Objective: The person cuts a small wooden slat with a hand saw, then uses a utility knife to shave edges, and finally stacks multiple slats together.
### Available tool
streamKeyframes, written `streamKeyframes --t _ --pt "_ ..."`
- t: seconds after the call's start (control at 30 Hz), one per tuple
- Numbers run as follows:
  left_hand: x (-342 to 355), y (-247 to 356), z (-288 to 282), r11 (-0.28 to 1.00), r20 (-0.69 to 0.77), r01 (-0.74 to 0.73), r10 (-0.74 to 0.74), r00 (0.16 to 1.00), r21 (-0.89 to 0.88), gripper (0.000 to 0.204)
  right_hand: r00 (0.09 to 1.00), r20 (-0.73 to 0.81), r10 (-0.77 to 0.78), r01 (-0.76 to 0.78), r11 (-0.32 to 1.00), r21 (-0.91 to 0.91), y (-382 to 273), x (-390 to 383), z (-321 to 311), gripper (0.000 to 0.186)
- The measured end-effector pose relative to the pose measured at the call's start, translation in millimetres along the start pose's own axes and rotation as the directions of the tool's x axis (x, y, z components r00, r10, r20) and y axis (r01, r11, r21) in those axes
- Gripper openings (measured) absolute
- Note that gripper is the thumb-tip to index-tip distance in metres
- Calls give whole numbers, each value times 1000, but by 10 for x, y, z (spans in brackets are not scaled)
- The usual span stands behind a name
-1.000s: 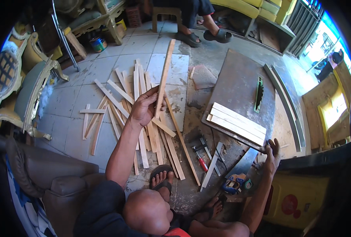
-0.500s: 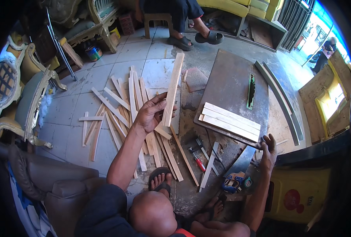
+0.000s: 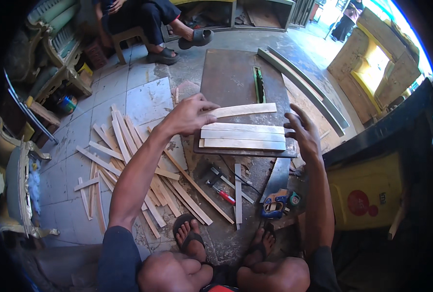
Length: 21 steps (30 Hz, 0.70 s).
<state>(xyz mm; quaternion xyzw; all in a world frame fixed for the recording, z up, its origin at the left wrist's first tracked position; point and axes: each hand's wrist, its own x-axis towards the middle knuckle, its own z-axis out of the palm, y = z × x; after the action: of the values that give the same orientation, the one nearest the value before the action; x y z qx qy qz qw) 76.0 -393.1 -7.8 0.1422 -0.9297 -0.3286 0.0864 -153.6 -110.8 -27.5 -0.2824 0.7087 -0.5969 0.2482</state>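
My left hand [image 3: 191, 116] pinches one end of a pale wooden strip [image 3: 248, 110], which lies crosswise over the dark metal saw table [image 3: 226, 73]. Just nearer to me, several similar wooden strips [image 3: 243, 137] rest side by side along the table's near edge. My right hand [image 3: 305, 132] is by their right ends, its fingers apart and nothing held; whether the fingertips touch the strips I cannot tell. Beyond the held strip, a toothed saw blade [image 3: 260, 86] sits in a green-edged slot of the table.
Loose wooden strips [image 3: 124, 146] litter the tiled floor at left. A red-handled clamp [image 3: 226, 196], a handsaw [image 3: 276, 187] and a tape measure [image 3: 294, 198] lie below the table. A metal rail [image 3: 306, 90] runs along its right side. A person's sandalled foot [image 3: 196, 39] is beyond.
My left hand has brought its strip from upright down to level over the saw table. My right hand has left the table's near corner and come up beside the strips' ends. The view has shifted right.
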Motion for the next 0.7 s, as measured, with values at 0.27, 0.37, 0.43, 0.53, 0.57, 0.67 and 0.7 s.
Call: streamKeyframes --t 0.27,0.37,0.43,0.53,0.57,0.67,0.7 --pt "586 -244 505 990 119 -109 98 988 87 36 999 -37 6 -19 934 -356 508 377 -54 32" --pt "603 -251 599 983 117 -139 125 985 120 36 999 -41 -14 -4 912 -409 609 363 -119 33" --pt "589 -233 630 983 100 -136 124 987 120 35 997 -56 -61 33 913 -406 673 367 -132 34" --pt "586 -197 639 988 92 -116 106 990 103 34 995 -61 -77 43 902 -430 666 315 -145 37" --pt "589 -192 637 990 93 -105 96 991 95 34 995 -60 -81 47 897 -439 639 292 -135 38" --pt "622 -173 637 993 119 -66 54 991 101 34 996 -92 -16 -20 924 -381 586 228 -110 41" --pt "624 -167 642 992 119 -64 51 992 112 34 995 -101 15 -49 936 -348 574 212 -109 42"
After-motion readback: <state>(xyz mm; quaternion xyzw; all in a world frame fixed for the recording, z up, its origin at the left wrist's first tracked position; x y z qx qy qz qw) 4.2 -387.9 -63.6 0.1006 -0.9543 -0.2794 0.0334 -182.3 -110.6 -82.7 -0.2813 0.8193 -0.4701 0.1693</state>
